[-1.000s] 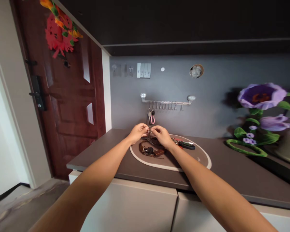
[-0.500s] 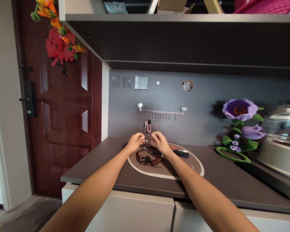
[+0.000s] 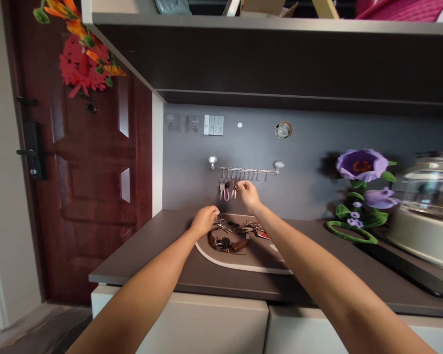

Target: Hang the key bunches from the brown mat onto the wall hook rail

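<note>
- The right hand has its grip clamped on a small key set, held just below the hook rail on the wall; I cannot tell whether its ring touches a hook.
- That pinch looks shallow (fingertips only), so a bump against the metal could make the keys slip and drop.
- The hooks stand close together, so a slightly sideways approach could catch the wrong one or miss altogether.
- The pink-looped keys hang just beside; brushing them could tangle the two sets or knock that one loose.
- The left hand is low, fingers curled over the mat on the bench; whether its grip is closed or holds anything, I cannot tell.
- Loose keys lie near those fingers, so a careless sweep could scatter them.
</note>
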`<state>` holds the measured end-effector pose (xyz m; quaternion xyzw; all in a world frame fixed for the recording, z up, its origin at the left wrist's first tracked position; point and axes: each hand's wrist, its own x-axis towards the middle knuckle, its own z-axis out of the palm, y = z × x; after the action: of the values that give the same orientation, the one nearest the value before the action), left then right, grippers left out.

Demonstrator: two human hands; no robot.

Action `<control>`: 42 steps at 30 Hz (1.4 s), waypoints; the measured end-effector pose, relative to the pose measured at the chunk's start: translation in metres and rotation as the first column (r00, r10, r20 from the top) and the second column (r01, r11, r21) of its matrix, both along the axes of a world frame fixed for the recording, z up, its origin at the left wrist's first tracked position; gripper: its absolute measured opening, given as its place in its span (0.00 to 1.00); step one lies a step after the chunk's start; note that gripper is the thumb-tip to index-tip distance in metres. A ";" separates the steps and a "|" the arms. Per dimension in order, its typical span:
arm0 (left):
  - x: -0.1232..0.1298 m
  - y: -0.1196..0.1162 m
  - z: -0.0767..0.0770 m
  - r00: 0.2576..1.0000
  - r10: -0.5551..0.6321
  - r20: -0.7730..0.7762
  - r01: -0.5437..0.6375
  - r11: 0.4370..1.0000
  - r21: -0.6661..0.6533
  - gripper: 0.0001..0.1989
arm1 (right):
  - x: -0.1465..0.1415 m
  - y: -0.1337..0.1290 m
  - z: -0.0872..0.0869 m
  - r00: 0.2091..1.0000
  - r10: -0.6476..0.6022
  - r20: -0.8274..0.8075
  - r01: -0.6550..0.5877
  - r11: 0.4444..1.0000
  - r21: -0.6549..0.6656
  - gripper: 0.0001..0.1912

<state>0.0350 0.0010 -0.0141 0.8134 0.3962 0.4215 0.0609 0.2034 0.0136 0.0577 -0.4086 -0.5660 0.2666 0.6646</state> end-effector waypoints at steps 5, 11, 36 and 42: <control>0.000 0.001 0.000 0.999 -0.004 -0.037 0.005 1.000 0.024 0.11 | -0.007 0.013 0.019 0.997 0.014 -0.082 -0.017 0.999 -0.034 0.03; 0.000 0.001 0.002 0.998 0.007 -0.057 -0.006 1.000 0.029 0.11 | -0.014 0.034 0.026 0.986 -0.032 -0.163 0.014 0.993 -0.115 0.04; -0.002 0.005 0.002 0.997 0.019 -0.080 -0.016 0.999 0.038 0.11 | -0.014 0.039 0.011 0.972 -0.050 -0.229 0.001 0.978 -0.207 0.05; -0.002 0.008 0.000 0.997 0.011 -0.071 -0.009 0.999 0.041 0.11 | -0.011 0.041 0.006 0.979 -0.033 -0.201 -0.008 0.979 -0.202 0.05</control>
<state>0.0327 0.0090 -0.0140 0.8270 0.3935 0.4006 0.0280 0.1928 0.0547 0.0635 -0.4481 -0.4623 0.3590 0.6758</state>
